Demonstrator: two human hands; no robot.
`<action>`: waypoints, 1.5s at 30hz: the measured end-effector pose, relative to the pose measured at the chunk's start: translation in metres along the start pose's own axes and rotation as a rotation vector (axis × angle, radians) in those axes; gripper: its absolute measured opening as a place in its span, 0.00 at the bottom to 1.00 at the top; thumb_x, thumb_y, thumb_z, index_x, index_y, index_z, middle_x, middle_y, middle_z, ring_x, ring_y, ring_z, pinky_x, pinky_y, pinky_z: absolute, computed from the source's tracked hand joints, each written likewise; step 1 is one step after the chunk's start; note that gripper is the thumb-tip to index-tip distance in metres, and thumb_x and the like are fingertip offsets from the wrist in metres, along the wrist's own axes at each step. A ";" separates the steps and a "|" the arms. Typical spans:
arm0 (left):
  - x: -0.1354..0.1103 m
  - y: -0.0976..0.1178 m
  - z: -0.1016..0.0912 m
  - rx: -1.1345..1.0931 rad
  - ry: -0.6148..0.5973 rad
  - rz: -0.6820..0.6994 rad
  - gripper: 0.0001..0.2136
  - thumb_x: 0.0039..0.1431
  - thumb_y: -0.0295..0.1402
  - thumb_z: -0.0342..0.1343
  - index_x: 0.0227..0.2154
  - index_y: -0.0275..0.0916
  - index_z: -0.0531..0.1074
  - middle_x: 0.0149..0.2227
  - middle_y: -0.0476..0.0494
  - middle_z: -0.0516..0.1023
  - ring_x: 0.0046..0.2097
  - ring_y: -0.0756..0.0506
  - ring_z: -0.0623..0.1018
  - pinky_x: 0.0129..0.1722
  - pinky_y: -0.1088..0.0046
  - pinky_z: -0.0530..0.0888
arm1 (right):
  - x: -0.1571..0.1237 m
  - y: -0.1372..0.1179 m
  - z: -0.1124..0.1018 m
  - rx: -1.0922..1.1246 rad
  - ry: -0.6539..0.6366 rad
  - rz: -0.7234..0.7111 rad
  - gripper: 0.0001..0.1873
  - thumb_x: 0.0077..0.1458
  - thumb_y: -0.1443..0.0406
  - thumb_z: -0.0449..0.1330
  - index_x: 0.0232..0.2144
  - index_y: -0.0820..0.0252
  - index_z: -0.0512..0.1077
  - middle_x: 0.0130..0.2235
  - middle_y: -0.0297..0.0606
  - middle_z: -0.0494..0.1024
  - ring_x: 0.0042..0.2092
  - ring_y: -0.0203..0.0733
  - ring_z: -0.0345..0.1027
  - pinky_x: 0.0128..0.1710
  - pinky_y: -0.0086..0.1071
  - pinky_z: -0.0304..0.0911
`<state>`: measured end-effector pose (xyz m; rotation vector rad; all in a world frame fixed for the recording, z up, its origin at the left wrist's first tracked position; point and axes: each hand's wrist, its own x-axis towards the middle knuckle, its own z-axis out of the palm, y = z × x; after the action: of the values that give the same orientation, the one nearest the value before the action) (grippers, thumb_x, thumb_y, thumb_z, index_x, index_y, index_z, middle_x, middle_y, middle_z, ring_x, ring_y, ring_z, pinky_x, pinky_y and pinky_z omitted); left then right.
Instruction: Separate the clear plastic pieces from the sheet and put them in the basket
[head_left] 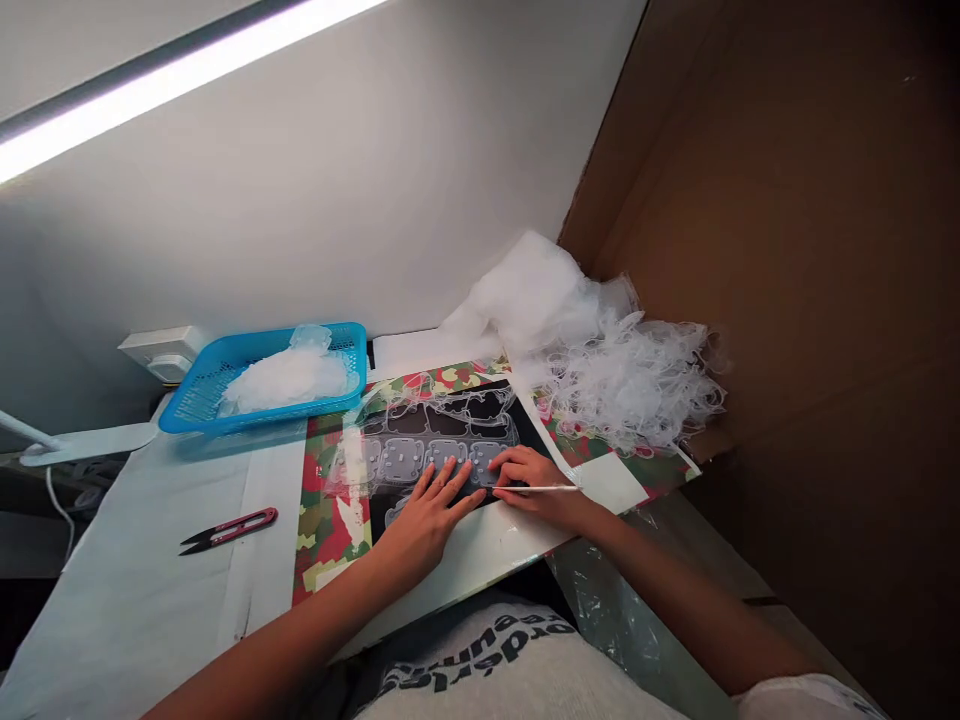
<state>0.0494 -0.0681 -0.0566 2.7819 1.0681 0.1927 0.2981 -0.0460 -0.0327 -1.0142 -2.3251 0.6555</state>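
A clear plastic sheet of moulded, rounded-square parts lies across a black mat on the camouflage-patterned board. My left hand rests flat on the sheet's lower edge, fingers spread. Close by on the right, my right hand pinches a thin white stick, its tip pointing left toward the left thumb. What the tip touches is too small to tell. Emptied outlines of the sheet show behind the row of parts.
Behind to the left, a blue basket holds a pile of clear pieces. Dark-red thread snips lie on the white table at left. Tangled plastic scrap heaps at the back right, beside a brown cardboard wall.
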 end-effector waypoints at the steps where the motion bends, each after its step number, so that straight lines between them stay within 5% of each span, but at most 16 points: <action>1: 0.001 0.001 -0.001 -0.014 -0.012 -0.010 0.41 0.45 0.10 0.43 0.63 0.47 0.59 0.70 0.40 0.46 0.70 0.35 0.46 0.64 0.43 0.51 | 0.001 -0.001 0.001 -0.032 0.008 -0.003 0.06 0.58 0.66 0.60 0.29 0.58 0.71 0.46 0.41 0.75 0.46 0.44 0.68 0.48 0.40 0.61; 9: 0.002 0.000 -0.003 -0.103 -0.058 -0.041 0.44 0.42 0.09 0.42 0.64 0.50 0.59 0.71 0.46 0.38 0.70 0.35 0.42 0.65 0.43 0.47 | -0.001 -0.005 0.010 -0.142 0.027 -0.014 0.06 0.57 0.69 0.61 0.28 0.58 0.69 0.46 0.37 0.78 0.47 0.43 0.69 0.47 0.39 0.61; 14: 0.003 0.001 -0.005 -0.096 -0.072 -0.064 0.45 0.42 0.09 0.42 0.64 0.51 0.59 0.71 0.44 0.35 0.70 0.34 0.41 0.64 0.39 0.45 | 0.000 0.001 0.019 -0.230 0.124 -0.108 0.06 0.61 0.68 0.55 0.36 0.58 0.73 0.41 0.41 0.80 0.45 0.45 0.72 0.47 0.40 0.61; 17: 0.004 0.005 -0.005 -0.113 -0.089 -0.105 0.45 0.40 0.09 0.43 0.63 0.51 0.59 0.71 0.45 0.33 0.69 0.33 0.39 0.64 0.38 0.45 | 0.005 0.016 0.002 -0.107 0.302 0.088 0.09 0.61 0.66 0.53 0.38 0.57 0.74 0.39 0.39 0.81 0.40 0.43 0.73 0.42 0.37 0.63; 20: 0.003 0.008 -0.008 -0.155 -0.117 -0.133 0.46 0.39 0.09 0.43 0.63 0.51 0.60 0.71 0.46 0.34 0.70 0.33 0.37 0.64 0.38 0.45 | 0.010 0.037 -0.025 0.036 0.582 0.405 0.09 0.58 0.61 0.56 0.29 0.57 0.72 0.34 0.37 0.81 0.34 0.43 0.72 0.35 0.35 0.63; 22: 0.004 0.006 -0.016 -0.221 -0.138 -0.148 0.45 0.39 0.10 0.43 0.63 0.51 0.61 0.71 0.46 0.40 0.70 0.35 0.39 0.64 0.39 0.45 | 0.011 0.046 -0.038 0.149 0.656 0.512 0.12 0.56 0.58 0.57 0.24 0.57 0.69 0.28 0.35 0.79 0.30 0.42 0.70 0.31 0.34 0.62; 26: 0.025 -0.007 -0.043 -0.566 -0.001 -0.292 0.34 0.46 0.16 0.42 0.56 0.43 0.71 0.64 0.42 0.63 0.64 0.39 0.64 0.60 0.53 0.64 | 0.009 0.032 -0.040 0.335 0.546 0.431 0.13 0.56 0.57 0.58 0.23 0.56 0.66 0.33 0.37 0.80 0.36 0.44 0.72 0.37 0.35 0.64; 28: 0.044 -0.016 -0.054 -0.842 0.055 -0.439 0.24 0.54 0.23 0.42 0.51 0.37 0.74 0.55 0.38 0.75 0.48 0.43 0.78 0.43 0.65 0.75 | 0.007 0.014 -0.035 0.354 0.484 0.372 0.12 0.56 0.58 0.58 0.24 0.57 0.68 0.39 0.37 0.81 0.40 0.44 0.72 0.42 0.36 0.63; 30: 0.065 -0.023 -0.058 -1.077 0.000 -0.546 0.21 0.62 0.36 0.40 0.46 0.32 0.75 0.41 0.35 0.82 0.29 0.48 0.77 0.26 0.74 0.71 | 0.005 -0.003 -0.030 0.360 0.388 0.350 0.11 0.58 0.59 0.58 0.25 0.57 0.70 0.41 0.37 0.81 0.40 0.44 0.72 0.43 0.36 0.62; 33: 0.089 -0.029 -0.052 -1.168 -0.079 -0.549 0.26 0.59 0.52 0.46 0.35 0.31 0.75 0.29 0.38 0.81 0.19 0.52 0.68 0.19 0.77 0.62 | 0.009 -0.013 -0.028 0.447 0.186 0.331 0.10 0.57 0.58 0.59 0.27 0.57 0.71 0.43 0.38 0.80 0.40 0.44 0.72 0.41 0.36 0.62; 37: 0.096 -0.027 -0.037 -1.064 -0.014 -0.489 0.14 0.48 0.43 0.61 0.28 0.35 0.72 0.21 0.51 0.74 0.17 0.53 0.66 0.18 0.78 0.60 | 0.024 0.006 -0.031 0.621 0.222 0.427 0.13 0.54 0.57 0.61 0.24 0.57 0.67 0.44 0.38 0.79 0.44 0.45 0.70 0.44 0.37 0.60; 45: 0.084 -0.019 -0.028 -0.935 0.156 -0.416 0.08 0.54 0.38 0.54 0.30 0.38 0.68 0.25 0.55 0.68 0.19 0.54 0.67 0.21 0.79 0.61 | 0.046 0.037 -0.026 0.692 0.054 0.512 0.18 0.48 0.52 0.65 0.23 0.59 0.65 0.27 0.31 0.74 0.32 0.38 0.64 0.32 0.30 0.54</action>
<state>0.0948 0.0050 -0.0278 1.7079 1.1568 0.6600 0.3069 0.0176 -0.0238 -1.2402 -1.5708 1.4746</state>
